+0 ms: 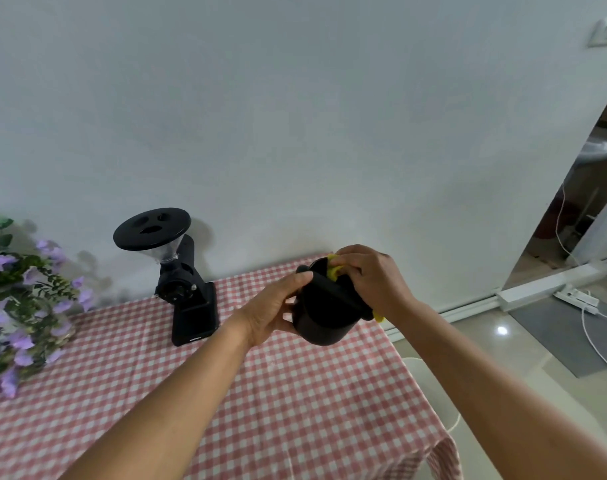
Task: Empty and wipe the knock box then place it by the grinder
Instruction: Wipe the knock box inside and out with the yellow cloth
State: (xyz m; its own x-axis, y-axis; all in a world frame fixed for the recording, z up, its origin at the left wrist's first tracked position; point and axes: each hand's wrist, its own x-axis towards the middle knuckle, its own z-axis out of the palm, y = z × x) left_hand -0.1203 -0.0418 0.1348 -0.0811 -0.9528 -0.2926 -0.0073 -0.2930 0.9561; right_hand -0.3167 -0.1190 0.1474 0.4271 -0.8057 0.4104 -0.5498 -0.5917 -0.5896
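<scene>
Our left hand (278, 308) gripped the knock box (324, 315) tilted above the bench (295, 410), so our right hand (371, 277), closed on the yellow cloth (333, 270), could wipe inside.

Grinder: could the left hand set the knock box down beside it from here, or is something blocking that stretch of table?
Probably yes. The checked tablecloth between the grinder and the knock box looks bare, and the left hand grips the box's side.

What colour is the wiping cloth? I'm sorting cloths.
Yellow cloth, clearest in the head view.
</scene>
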